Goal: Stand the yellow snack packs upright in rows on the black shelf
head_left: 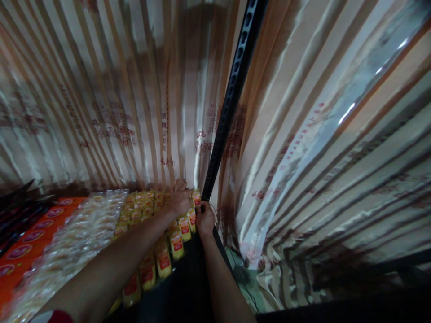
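Note:
Yellow packets with red labels (176, 242) stand in rows toward the far corner of a dark shelf (188, 273). My left hand (180, 198) reaches over the back rows, its fingers stretched forward beside an end packet (196, 196). Close to the foot of a black slotted post (224, 121), my right hand (205, 218) has its fingers curled in next to the end packets. Whatever those fingers grip is too small and dark to make out.
Left of the packets lie rows of clear-wrapped pieces (87, 224), then orange boxes (37, 237) and dark packages (16, 211). Pleated printed curtains (134, 112) hang behind and to the right. A thin cable (235, 264) runs down by the shelf's right edge.

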{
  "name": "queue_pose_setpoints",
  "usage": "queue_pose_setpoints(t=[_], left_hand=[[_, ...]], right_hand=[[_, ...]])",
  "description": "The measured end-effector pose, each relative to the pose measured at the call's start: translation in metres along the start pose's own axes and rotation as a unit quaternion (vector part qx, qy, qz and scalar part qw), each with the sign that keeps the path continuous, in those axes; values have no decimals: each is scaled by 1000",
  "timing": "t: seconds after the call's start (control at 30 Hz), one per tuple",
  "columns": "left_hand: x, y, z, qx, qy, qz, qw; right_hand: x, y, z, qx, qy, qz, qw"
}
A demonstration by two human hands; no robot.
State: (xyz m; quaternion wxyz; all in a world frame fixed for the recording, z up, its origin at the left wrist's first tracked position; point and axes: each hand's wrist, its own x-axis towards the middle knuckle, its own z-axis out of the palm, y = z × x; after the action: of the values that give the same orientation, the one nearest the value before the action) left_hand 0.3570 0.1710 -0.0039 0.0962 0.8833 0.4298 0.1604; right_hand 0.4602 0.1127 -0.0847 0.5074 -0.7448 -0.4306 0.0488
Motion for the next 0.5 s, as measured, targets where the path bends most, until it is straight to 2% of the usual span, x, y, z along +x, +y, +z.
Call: queue_pose_setpoints(t=[0.1,0.3,0.5], left_hand=[[-3,3,-3,-26,5,-29,999],[-2,6,-5,-47,7,-18,999],[-9,12,-16,-32,19,-21,999]], right_hand=[[0,0,1,0,-9,11,1000],[0,2,-3,32,-14,6,999],[-4,2,-12,-16,-18,-1,1000]])
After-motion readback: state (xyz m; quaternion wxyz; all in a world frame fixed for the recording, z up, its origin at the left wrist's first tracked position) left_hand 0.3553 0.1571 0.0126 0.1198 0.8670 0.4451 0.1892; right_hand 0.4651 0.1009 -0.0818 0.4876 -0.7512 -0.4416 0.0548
